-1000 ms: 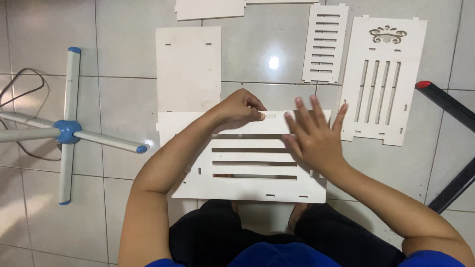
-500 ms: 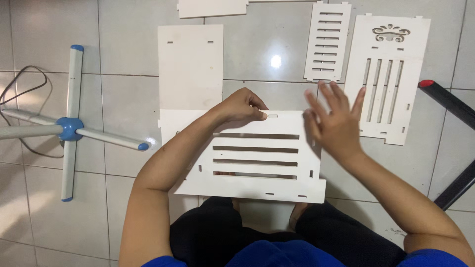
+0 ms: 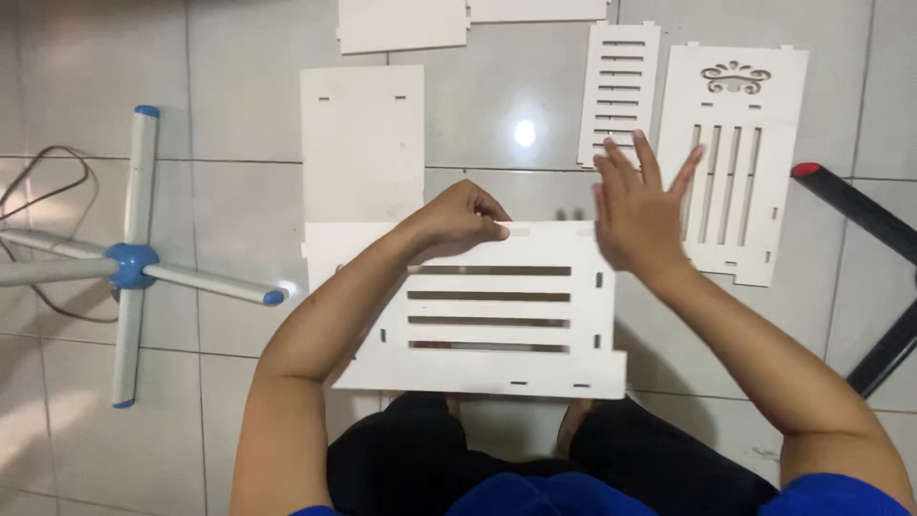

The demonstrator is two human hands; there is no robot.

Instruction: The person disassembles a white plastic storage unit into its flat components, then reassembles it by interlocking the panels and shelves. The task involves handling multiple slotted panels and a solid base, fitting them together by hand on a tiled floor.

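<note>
2 hands over 1 view, the head camera. My left hand (image 3: 465,215) pinches the top edge of the white slotted panel (image 3: 492,315), which lies across my lap and the tiled floor (image 3: 239,201). My right hand (image 3: 638,205) hovers with fingers spread, gripping nothing. I judge the panel light and stiff — thin slats look breakable — best held by its solid edges.

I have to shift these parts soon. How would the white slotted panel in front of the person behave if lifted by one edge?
The slotted panel looks thin and flat, so probably light and fairly stiff. Its long cut slots leave narrow bars that might snap under bending. The left hand pinches its top edge, so it seems easy to grip.
</note>
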